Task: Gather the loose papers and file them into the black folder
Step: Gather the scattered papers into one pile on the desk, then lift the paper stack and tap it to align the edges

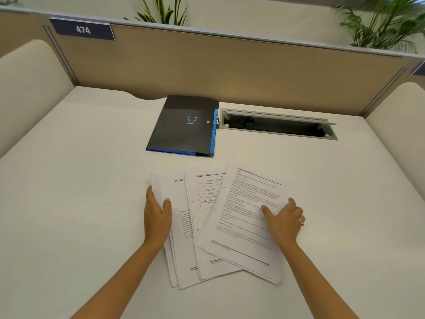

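Several loose printed papers (230, 217) lie fanned out and overlapping on the white desk in front of me. My left hand (157, 215) rests on the left edge of the fan, fingers against the leftmost sheets. My right hand (285, 219) lies flat on the right edge of the top sheet, a ring on one finger. The black folder (184, 125), closed, with a blue smile mark and blue edges, lies flat farther back, beyond the papers and apart from them.
An open cable hatch (278, 124) is sunk in the desk right of the folder. A beige partition (230, 72) with a "474" label (82, 29) closes the back; curved side panels stand left and right. Plants rise behind the partition.
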A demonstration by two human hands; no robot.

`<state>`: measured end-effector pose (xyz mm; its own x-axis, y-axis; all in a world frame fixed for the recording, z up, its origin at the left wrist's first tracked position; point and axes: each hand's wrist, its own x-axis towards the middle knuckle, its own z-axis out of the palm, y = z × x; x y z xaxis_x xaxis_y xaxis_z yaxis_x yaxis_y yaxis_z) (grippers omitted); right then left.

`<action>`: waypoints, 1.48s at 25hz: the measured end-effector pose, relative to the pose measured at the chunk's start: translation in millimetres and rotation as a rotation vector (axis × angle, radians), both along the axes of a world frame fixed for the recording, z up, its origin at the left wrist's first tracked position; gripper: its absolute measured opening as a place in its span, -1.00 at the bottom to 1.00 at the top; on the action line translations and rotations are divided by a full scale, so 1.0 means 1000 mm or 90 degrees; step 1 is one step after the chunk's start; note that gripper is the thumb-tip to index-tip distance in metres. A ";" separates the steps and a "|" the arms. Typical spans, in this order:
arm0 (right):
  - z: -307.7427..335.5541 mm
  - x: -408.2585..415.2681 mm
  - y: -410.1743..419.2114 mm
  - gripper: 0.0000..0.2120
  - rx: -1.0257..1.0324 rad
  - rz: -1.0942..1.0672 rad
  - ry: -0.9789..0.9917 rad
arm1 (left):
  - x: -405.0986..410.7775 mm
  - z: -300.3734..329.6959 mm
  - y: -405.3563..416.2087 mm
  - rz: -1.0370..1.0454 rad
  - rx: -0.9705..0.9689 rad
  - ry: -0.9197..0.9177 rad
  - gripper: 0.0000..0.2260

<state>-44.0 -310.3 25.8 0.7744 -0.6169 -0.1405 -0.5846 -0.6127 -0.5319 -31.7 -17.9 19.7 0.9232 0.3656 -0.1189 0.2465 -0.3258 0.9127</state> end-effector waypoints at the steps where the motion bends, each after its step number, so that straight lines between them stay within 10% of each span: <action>1: 0.000 0.004 0.005 -0.16 0.027 0.051 -0.016 | 0.001 0.004 -0.007 -0.020 -0.005 0.002 -0.43; 9: -0.001 0.025 0.039 -0.21 0.171 0.312 -0.037 | 0.032 0.018 -0.037 -0.165 -0.124 0.059 -0.35; 21: 0.062 0.025 0.014 -0.55 0.639 0.245 -0.017 | 0.050 0.081 -0.033 -0.283 -0.424 0.040 -0.72; 29: 0.153 0.030 0.026 -0.67 0.545 0.309 -0.352 | 0.058 0.163 -0.042 -0.358 -0.273 -0.121 -0.74; 37: 0.178 0.033 0.038 -0.67 0.484 0.257 -0.365 | 0.073 0.183 -0.045 -0.344 -0.224 -0.191 -0.62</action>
<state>-10.6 -272.0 203.4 0.9775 -0.1990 0.0700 0.0524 -0.0923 -0.9943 41.1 -62.9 202.8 0.9760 -0.1659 0.1414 -0.1442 -0.0048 0.9895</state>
